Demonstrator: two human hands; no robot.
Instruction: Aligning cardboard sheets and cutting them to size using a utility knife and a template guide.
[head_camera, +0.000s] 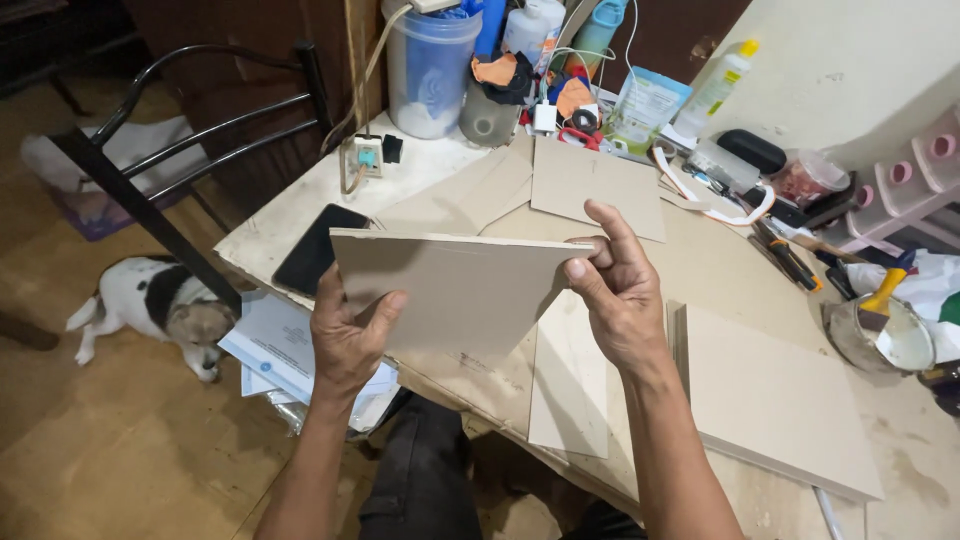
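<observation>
Head view: both hands up over the near table edge, holding one thin grey-brown cardboard sheet (455, 290) tilted toward the camera, top edge roughly level. Left hand (345, 335) clamped on the lower left corner, thumb on the front face, fingers behind. Right hand (615, 290) pinching the right edge near the top corner, thumb and index closed on it. Both grips narrow, shut on the sheet; nothing else held.

Below the sheet: worktable (300, 200) covered with more cardboard offcuts (595, 185), a narrow strip (568, 385) just under the right wrist, a stack of same-size boards (770, 395) to the right. Black phone (318, 248) lying flat behind the sheet's left corner. Glue tin with yellow-handled brush (885, 325) at far right, screwdriver (790, 262) near it, white tape loop (715, 200) beyond. Clutter of bottles and a clear plastic tub (432, 65) along the back. Papers (285, 350) hanging off the near left edge. Small white-and-brown dog (160, 300) on the floor at left, beside a black metal chair (190, 130).

Judgement on handling: looks like an inspection or alignment hold. Best kept at opposite corners as now, light pinch only, no bending; thin board creases easily. Worth keeping the lower edge clear of the glue tin and of the strip below.
</observation>
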